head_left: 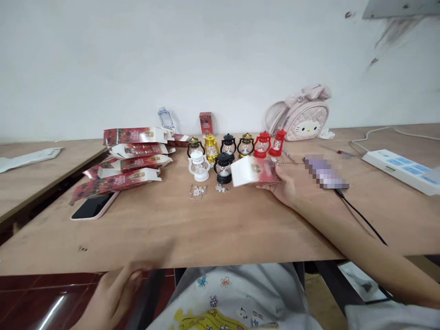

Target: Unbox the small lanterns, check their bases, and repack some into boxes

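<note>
My right hand [282,187] reaches across the wooden table [220,224] and grips a small red and white carton [253,171]. The carton lies on its side just right of a black mini lantern [223,167] and a white mini lantern [199,166]. Behind them stands a row of mini lanterns: black, gold [211,147], black, gold-black and two red ones [262,145]. Small loose parts [198,191] lie in front of the white lantern. My left hand [115,293] hangs below the table's near edge, blurred, with its fingers loosely spread and nothing in it.
A stack of flattened red cartons [130,158] lies at the left, with a phone [92,206] in a pink case beside it. A pink cat-face bag [300,117] leans at the wall. A white power strip [400,169], a black cable [360,217] and a screwdriver [338,152] are at the right.
</note>
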The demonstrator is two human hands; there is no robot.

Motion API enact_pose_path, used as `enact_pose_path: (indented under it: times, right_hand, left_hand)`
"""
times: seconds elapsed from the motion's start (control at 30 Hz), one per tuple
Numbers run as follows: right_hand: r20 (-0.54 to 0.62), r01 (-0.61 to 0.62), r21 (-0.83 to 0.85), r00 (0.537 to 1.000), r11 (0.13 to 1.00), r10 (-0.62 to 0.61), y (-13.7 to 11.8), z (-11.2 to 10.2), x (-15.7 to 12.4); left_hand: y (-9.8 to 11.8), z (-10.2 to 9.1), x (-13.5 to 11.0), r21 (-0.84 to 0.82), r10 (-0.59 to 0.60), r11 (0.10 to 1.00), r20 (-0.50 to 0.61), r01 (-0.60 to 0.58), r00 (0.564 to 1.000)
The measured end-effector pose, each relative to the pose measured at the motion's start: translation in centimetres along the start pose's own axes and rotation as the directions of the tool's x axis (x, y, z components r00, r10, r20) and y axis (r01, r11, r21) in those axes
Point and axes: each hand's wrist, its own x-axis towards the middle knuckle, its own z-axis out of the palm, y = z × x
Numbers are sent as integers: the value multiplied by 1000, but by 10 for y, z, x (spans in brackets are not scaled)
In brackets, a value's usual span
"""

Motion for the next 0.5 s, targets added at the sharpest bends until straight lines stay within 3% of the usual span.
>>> enact_pose_path:
  times: [0.1, 0.17, 0.23, 0.4, 0.5]
  right_hand:
    - [89, 29, -115, 996, 993, -19, 9, 8, -7]
    - [130, 54, -183, 991, 982, -31, 17, 16, -13]
    - [167, 134, -251, 982, 959, -93, 25, 26, -19]
    - [104, 408, -334, 912, 850, -397, 37, 51, -24]
    - [28, 465, -377, 870, 801, -492, 43, 66, -22]
  left_hand:
    - [53, 17, 69, -346, -103, 931, 48, 113, 994]
    - [75, 29, 111, -542, -58, 824, 207, 164, 977]
    - [89, 38, 146, -642, 26, 752, 251, 146, 968]
    - [104, 47, 202, -710, -161, 691, 32, 136, 986]
    - [106, 45, 217, -734, -153, 678, -91, 37, 984]
